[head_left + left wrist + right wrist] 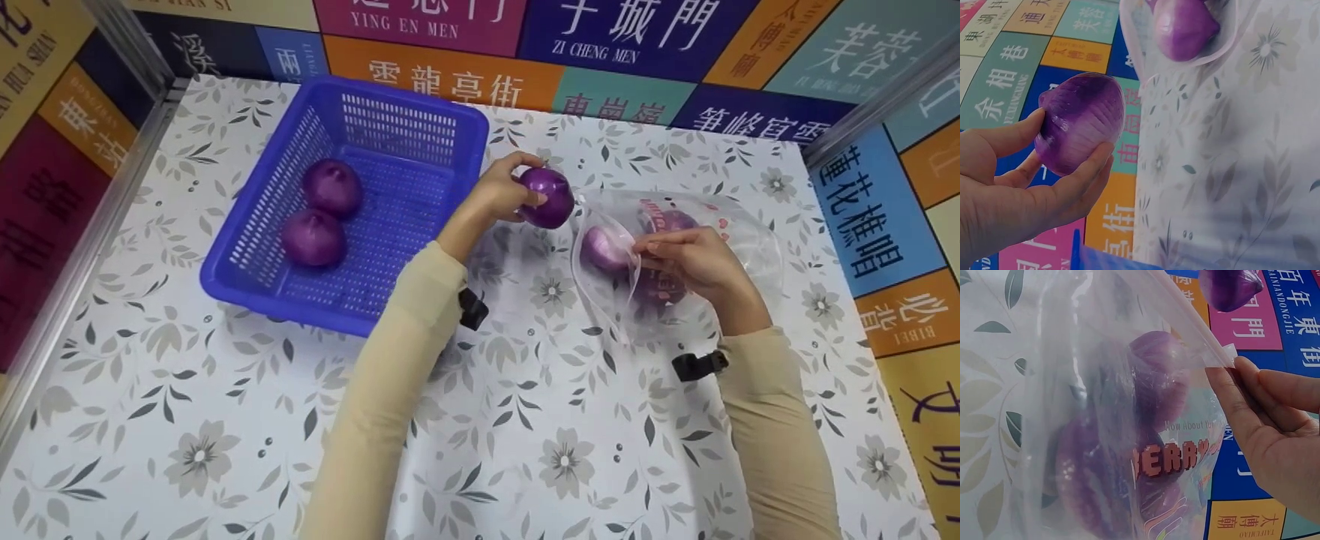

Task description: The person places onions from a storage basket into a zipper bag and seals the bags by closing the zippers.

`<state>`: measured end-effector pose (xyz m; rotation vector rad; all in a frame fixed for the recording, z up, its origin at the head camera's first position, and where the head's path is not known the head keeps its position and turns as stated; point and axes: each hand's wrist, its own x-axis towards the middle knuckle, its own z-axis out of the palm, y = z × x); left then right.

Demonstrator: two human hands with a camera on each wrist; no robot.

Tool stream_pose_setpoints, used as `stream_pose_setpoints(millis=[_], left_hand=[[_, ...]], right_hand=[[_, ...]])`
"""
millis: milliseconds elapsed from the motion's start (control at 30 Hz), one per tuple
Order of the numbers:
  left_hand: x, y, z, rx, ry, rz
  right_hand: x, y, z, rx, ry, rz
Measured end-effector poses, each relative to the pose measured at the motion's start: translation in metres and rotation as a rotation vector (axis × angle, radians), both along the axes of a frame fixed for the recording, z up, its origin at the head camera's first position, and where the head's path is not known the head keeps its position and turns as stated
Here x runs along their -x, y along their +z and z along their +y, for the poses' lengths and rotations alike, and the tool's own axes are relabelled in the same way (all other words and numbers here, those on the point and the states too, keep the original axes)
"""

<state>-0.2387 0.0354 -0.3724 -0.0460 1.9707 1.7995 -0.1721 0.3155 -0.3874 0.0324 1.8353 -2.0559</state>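
Note:
My left hand (pixel 504 187) grips a purple onion (pixel 549 198) between thumb and fingers, raised above the table just left of the bag's mouth. In the left wrist view the fingers wrap the side of this onion (pixel 1081 124). My right hand (pixel 694 262) pinches the rim of a clear zip bag (pixel 739 232) with printed lettering, its mouth spread toward the left hand. Several onions lie inside the bag; one onion (pixel 607 247) shows at the opening. The right wrist view has thumb and fingertips on the slider end of the bag's edge (pixel 1216 354).
A blue plastic basket (pixel 409 97) with slotted walls stands on the left, holding two onions, one purple onion (pixel 332 189) behind another onion (pixel 313 237). The table (pixel 525 450) has a floral cover. Panels with printed characters (pixel 450 75) border its back and sides.

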Motion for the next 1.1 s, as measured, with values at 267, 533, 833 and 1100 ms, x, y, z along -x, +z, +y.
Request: stream_pose_setpoints(millis=[267,533,833,1100], left_hand=[[-0.005,-0.008,0.015,0.055,-0.051,-0.001],[-0.01,-0.013,0.026,0.13,-0.11,0.034],[-0.014,-0.018,0.037,0.152,-0.123,0.022],[-0.018,-0.024,0.049,0.194,-0.059,-0.013]], right_hand=[[0.001,0.001,0.001,-0.019,-0.01,-0.003],[0.0,0.002,-0.001,-0.035,-0.016,-0.03],[-0.001,0.003,-0.001,-0.008,-0.013,-0.01],[-0.001,0.003,-0.001,-0.025,-0.014,-0.027]])
